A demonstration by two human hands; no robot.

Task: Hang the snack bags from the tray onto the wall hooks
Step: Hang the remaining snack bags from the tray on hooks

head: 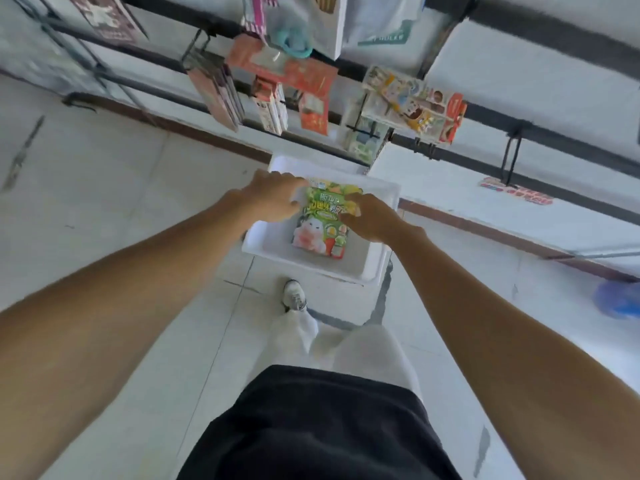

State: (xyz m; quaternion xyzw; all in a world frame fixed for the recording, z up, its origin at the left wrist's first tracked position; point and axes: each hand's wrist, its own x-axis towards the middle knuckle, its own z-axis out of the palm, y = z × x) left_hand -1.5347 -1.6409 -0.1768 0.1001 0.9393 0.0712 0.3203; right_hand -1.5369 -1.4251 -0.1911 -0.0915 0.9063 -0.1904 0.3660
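A green snack bag (320,225) with a white animal picture lies flat in a white foam tray (370,271) on the floor below me. My left hand (273,199) reaches down to the bag's upper left edge, fingers curled at it. My right hand (372,218) lies on the bag's right side, fingers curled over its edge. Whether either hand truly grips the bag is unclear through the blur. On the wall above, black hooks (510,161) stick out from dark rails, several of them carrying hung snack bags (414,105).
Red and pink packets (304,91) hang at the centre of the wall rack, right above the tray. My shoe (294,294) stands just in front of the tray on the tiled floor. A blue object (620,301) lies at the right edge.
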